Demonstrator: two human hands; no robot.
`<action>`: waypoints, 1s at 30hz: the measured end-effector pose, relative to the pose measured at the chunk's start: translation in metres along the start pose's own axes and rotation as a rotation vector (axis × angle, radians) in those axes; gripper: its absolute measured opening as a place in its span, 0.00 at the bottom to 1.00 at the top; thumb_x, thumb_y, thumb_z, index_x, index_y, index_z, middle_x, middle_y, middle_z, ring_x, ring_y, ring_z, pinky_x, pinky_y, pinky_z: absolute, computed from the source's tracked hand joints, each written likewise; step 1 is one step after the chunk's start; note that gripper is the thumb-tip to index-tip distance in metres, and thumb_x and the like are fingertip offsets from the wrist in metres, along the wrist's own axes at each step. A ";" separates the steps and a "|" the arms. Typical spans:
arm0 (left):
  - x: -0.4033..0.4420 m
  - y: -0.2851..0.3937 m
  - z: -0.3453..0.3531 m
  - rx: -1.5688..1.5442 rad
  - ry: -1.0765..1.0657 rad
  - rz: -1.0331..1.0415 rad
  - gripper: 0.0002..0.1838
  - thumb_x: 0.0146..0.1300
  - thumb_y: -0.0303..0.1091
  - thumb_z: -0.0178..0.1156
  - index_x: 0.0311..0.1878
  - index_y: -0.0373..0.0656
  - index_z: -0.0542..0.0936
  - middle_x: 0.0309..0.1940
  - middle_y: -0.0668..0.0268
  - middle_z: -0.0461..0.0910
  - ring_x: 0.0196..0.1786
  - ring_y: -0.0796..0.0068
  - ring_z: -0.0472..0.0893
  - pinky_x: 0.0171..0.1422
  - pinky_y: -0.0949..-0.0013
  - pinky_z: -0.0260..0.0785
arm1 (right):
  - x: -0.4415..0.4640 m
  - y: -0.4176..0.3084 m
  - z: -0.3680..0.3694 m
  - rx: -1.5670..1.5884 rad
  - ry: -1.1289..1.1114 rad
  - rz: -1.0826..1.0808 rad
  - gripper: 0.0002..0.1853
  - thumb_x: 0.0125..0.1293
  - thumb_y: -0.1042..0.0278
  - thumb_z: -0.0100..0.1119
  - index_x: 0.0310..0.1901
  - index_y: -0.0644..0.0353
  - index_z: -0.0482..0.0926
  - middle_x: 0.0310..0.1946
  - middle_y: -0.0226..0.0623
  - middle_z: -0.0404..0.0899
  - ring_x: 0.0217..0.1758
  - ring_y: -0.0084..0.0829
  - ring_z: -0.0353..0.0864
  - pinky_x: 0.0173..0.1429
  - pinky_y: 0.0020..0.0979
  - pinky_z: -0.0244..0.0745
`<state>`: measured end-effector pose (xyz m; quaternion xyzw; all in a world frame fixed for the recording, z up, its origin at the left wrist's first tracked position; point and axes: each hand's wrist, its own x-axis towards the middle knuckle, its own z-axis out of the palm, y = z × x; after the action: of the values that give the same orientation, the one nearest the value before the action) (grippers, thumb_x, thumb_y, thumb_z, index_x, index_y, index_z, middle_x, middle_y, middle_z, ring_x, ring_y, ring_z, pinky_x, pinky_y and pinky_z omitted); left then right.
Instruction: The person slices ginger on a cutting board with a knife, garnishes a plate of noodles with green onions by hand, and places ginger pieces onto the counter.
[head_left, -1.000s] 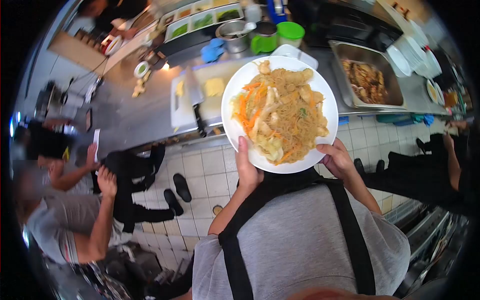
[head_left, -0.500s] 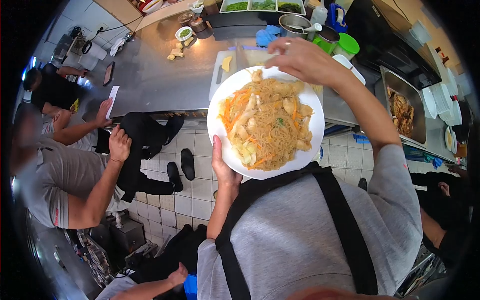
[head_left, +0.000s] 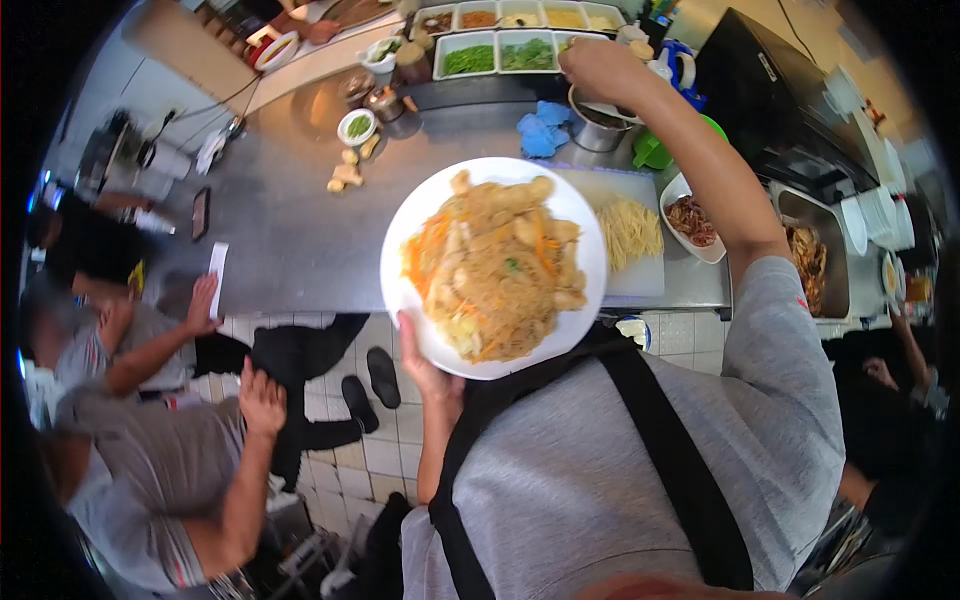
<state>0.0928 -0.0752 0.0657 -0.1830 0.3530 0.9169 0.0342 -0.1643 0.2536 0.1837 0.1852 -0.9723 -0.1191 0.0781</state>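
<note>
Two bare hands are at work, seen from above. The left hand [head_left: 428, 370] has its grip closed on a white plate [head_left: 395, 270], thumb near the rim and the other fingers mostly hidden beneath. The plate is at the centre of the frame, in front of the wearer's chest, apparently level. It looks fully portioned: a mound of thin noodles [head_left: 500, 290] with pale chunks, orange strips at the left and one small green bit on top. No thick scatter of greens covers it.

The right hand [head_left: 598, 68] reaches to the top centre, at the right end of a row of white containers holding chopped greens [head_left: 467, 60]. Its fingertips are hard to make out, so whether that grip is wide, narrow or holding something cannot be told.

Right of the plate, pale cut strips [head_left: 630, 235] lie in a pile on a cutting board [head_left: 645, 282], beside a white dish [head_left: 674, 192] of reddish strips. Above the plate, a crumpled blue cloth [head_left: 541, 132] touches or nearly touches a metal pot [head_left: 598, 132]. On the steel tabletop [head_left: 290, 230], upper left of centre, sits a small bowl of greens [head_left: 357, 126]. At far left, another person's hand [head_left: 203, 302] holds a white slip [head_left: 217, 270].
</note>
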 end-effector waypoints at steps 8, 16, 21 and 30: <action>0.112 0.091 -0.051 0.098 -0.104 0.049 0.35 0.74 0.57 0.43 0.71 0.37 0.60 0.65 0.53 0.70 0.65 0.57 0.73 0.68 0.55 0.66 | 0.002 0.020 0.037 -0.083 -0.453 0.305 0.12 0.56 0.63 0.60 0.35 0.64 0.85 0.35 0.50 0.85 0.41 0.48 0.85 0.44 0.45 0.81; 0.176 0.119 -0.059 0.095 -0.246 -0.106 0.35 0.74 0.56 0.42 0.72 0.38 0.59 0.66 0.53 0.69 0.65 0.57 0.73 0.68 0.55 0.66 | -0.018 -0.003 0.065 -0.151 -0.369 0.533 0.08 0.56 0.70 0.59 0.35 0.60 0.85 0.35 0.45 0.85 0.41 0.45 0.86 0.42 0.44 0.82; 0.186 0.114 -0.039 0.079 -0.272 -0.180 0.35 0.74 0.57 0.42 0.72 0.38 0.59 0.66 0.53 0.68 0.65 0.56 0.72 0.69 0.55 0.65 | -0.022 0.007 0.086 -0.142 -0.435 0.552 0.08 0.57 0.70 0.59 0.37 0.59 0.85 0.39 0.44 0.85 0.44 0.43 0.86 0.44 0.42 0.82; 0.198 0.107 -0.021 0.124 -0.254 -0.297 0.35 0.74 0.57 0.41 0.71 0.38 0.60 0.65 0.53 0.70 0.65 0.57 0.73 0.68 0.56 0.66 | -0.018 -0.008 0.024 0.016 -0.703 0.605 0.13 0.55 0.67 0.62 0.43 0.58 0.86 0.45 0.42 0.85 0.50 0.43 0.84 0.48 0.42 0.81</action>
<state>-0.1053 -0.1820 0.0483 -0.1134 0.3708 0.8940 0.2244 -0.1499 0.2576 0.1563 -0.1579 -0.9510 -0.1391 -0.2266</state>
